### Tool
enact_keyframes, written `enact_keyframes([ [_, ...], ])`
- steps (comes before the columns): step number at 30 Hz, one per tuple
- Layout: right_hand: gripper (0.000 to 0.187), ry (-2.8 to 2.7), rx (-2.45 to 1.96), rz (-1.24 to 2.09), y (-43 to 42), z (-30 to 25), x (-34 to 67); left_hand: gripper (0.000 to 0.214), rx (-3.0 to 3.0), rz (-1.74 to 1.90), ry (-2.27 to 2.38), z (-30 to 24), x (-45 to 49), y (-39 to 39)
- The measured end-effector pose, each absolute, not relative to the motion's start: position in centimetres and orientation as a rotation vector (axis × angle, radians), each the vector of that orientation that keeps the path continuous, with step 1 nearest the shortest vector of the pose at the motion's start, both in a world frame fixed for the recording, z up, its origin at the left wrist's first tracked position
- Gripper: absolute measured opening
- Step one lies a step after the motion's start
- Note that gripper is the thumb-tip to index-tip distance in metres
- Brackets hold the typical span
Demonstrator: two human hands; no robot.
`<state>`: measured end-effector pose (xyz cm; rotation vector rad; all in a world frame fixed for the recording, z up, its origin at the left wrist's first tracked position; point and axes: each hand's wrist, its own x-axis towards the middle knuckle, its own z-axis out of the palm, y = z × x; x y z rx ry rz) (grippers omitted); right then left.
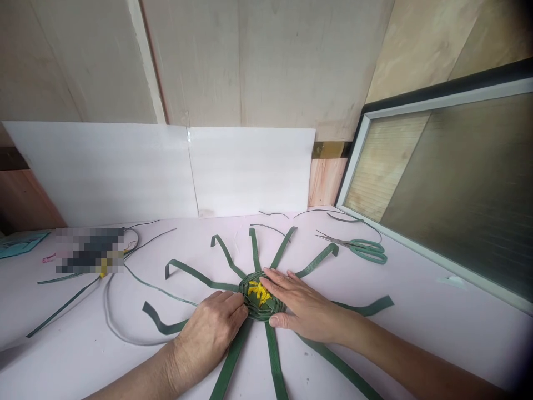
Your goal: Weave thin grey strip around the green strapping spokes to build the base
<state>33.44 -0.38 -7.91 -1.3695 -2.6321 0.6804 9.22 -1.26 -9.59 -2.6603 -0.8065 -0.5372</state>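
A round woven disc (259,303) of dark green strapping lies flat on the pale table, with a yellow knot (259,291) at its middle. Several green straps (195,272) fan out from it like spokes. My left hand (210,330) rests at the disc's left edge, fingers curled and pinching the weave there. My right hand (302,303) lies flat, fingers spread, pressing down on the disc's right side.
Green-handled scissors (364,249) lie at the back right. Thin loose strips and a grey cord (116,325) trail across the left of the table. White boards (166,169) lean against the wall behind. A framed glass panel (453,183) stands at the right.
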Motion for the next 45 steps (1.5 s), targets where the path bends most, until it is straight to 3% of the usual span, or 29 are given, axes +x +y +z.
enact_keyframes([
  [4,0.073,-2.555,-1.36,0.696,-0.4,-8.7,33.8,0.025,-2.752,-0.681,-0.835,-9.7,9.2,-0.9],
  [10,0.059,-2.21,-1.333,1.044,-0.1,-5.6,35.6,0.023,-2.865,-0.732,-0.965,-9.6,9.1,-0.9],
  [14,0.043,-2.191,-1.471,0.586,-2.9,1.1,36.0,0.021,-2.85,-0.662,-1.145,-9.9,9.4,-1.2],
  [17,0.032,-2.268,-1.286,0.201,-5.9,3.8,34.2,0.02,-2.802,-0.581,-1.293,-10.0,10.1,-1.5],
  [28,0.039,-2.408,-0.933,0.16,-1.8,-10.5,29.8,0.017,-2.835,-0.482,-1.443,-9.1,10.5,-1.8],
  [34,0.04,-2.521,-0.743,-0.119,-1.6,-10.9,30.6,0.013,-2.846,-0.398,-1.428,-8.0,9.4,-2.4],
  [40,0.039,-2.573,-0.702,-0.208,-1.8,-10.3,30.5,0.013,-2.718,-0.088,-1.356,-6.6,9.2,-3.0],
  [45,0.041,-2.586,-0.704,-0.238,-1.8,-10.3,30.6,0.022,-2.744,0.12,-1.667,-5.2,9.4,-4.2],
])
